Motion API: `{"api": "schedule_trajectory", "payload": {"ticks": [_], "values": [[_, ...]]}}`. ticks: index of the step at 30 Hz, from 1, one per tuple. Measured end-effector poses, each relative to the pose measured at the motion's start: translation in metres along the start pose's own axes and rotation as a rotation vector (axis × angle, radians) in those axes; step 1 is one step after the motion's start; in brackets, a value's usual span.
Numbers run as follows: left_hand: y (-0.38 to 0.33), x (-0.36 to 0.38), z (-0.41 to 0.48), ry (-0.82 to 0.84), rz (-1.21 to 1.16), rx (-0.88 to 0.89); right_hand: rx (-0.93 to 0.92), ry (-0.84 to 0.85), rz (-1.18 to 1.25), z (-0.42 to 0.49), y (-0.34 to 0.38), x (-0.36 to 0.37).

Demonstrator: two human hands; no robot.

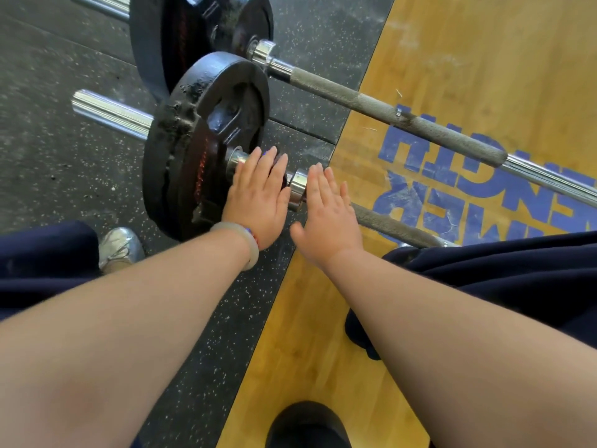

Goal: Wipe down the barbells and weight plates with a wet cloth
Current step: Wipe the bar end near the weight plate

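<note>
The near barbell (109, 114) lies across the rubber floor (64, 173) and the wooden platform (323, 334). A black weight plate (193, 150) stands on its left sleeve. The left hand (258, 195) lies flat on the bar just right of the plate, fingers straight, grasping nothing. The right hand (329, 218), also released, sits at the chrome collar (298, 189); contact cannot be confirmed. The far barbell (387, 108) lies beyond.

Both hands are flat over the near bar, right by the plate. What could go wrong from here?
1. The near barbell lies loose on the floor. Flat palms of the left hand and right hand could roll it, perhaps toward the shoe.
2. The near plate has a chipped, rough rim, so the left fingers beside it could get scraped or pinched.
3. The bracelet may knock the plate.
</note>
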State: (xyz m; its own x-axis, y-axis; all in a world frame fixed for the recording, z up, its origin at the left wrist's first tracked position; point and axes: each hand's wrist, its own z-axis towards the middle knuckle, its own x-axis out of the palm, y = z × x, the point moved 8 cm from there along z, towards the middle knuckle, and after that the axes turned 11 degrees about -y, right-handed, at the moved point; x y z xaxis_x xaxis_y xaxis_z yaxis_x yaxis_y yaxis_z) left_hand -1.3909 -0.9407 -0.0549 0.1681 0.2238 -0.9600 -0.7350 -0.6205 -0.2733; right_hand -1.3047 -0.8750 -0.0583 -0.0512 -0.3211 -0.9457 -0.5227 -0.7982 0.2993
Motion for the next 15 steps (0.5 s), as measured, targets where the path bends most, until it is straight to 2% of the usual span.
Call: {"api": "schedule_trajectory", "payload": {"ticks": [6, 9, 15], "values": [[0.004, -0.004, 0.038, 0.055, 0.05, 0.074, -0.013, 0.027, -0.023, -0.004, 0.0, 0.003], [0.002, 0.001, 0.024, 0.068, 0.093, 0.076, -0.007, 0.031, -0.026, -0.004, -0.002, 0.002], [-0.004, 0.01, -0.005, 0.091, 0.025, 0.136, -0.01, 0.016, -0.022, -0.004, -0.001, 0.003]]}}
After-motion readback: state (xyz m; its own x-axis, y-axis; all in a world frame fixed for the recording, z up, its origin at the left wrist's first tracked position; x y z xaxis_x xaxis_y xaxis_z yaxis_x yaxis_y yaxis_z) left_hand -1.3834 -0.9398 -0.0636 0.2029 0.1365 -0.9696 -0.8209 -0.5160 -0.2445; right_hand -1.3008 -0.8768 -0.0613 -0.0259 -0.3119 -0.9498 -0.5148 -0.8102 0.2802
